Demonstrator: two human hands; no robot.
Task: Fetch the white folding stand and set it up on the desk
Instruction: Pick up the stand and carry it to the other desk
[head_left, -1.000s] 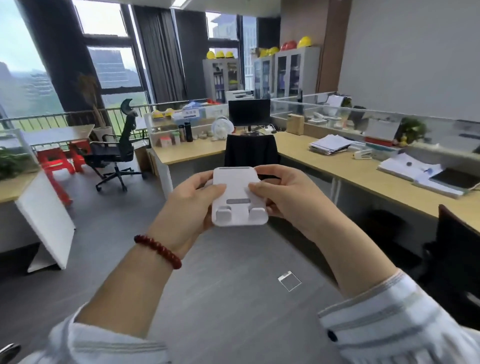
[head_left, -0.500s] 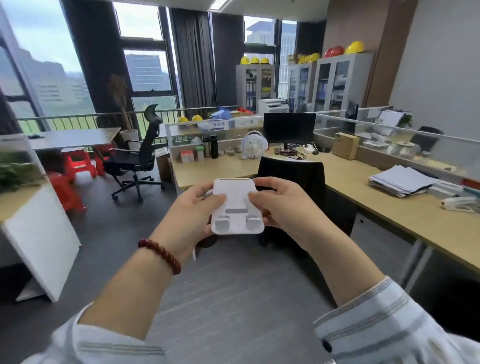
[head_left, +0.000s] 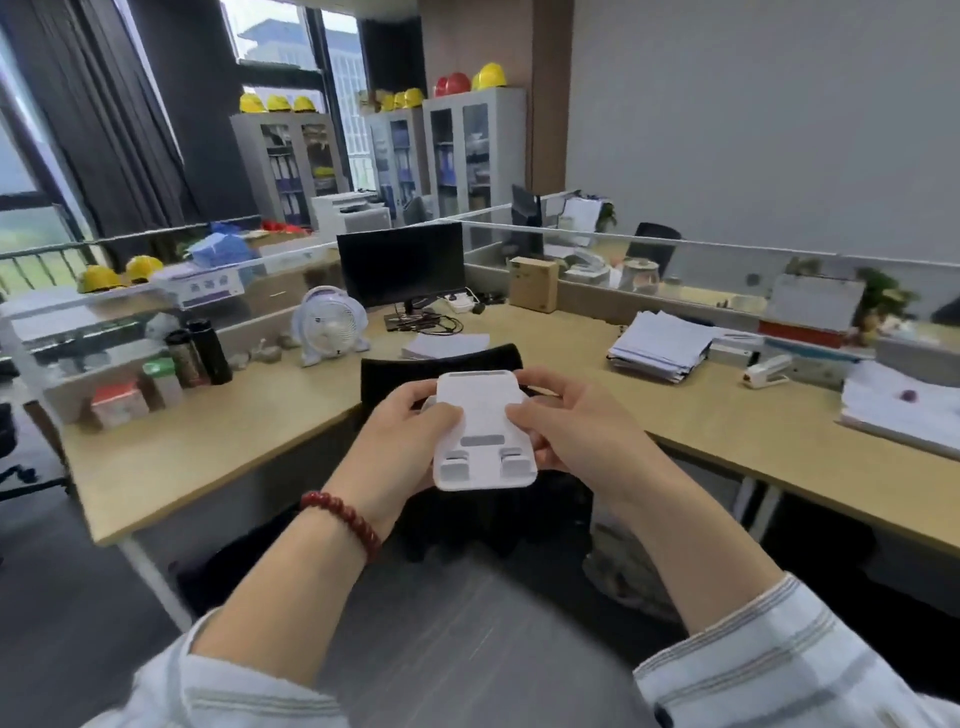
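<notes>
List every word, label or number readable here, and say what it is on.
No text can be read.
White folding stand: no print visible.
White-and-purple box on the partition shelf: markings too blurred.
Cardboard box: label too small.
Binders in the cabinets: spines unreadable.

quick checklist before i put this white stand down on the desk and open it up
1. Grip: left hand and right hand both hold the white folding stand - ok.
2. Stand unfolded: looks flat, folded - not ok.
3. Over the desk: held short of its edge, above the black chair - not ok.
4. Bare spot: free wood left of the chair - ok.
5. Hinge condition: hidden - cannot tell.
</notes>
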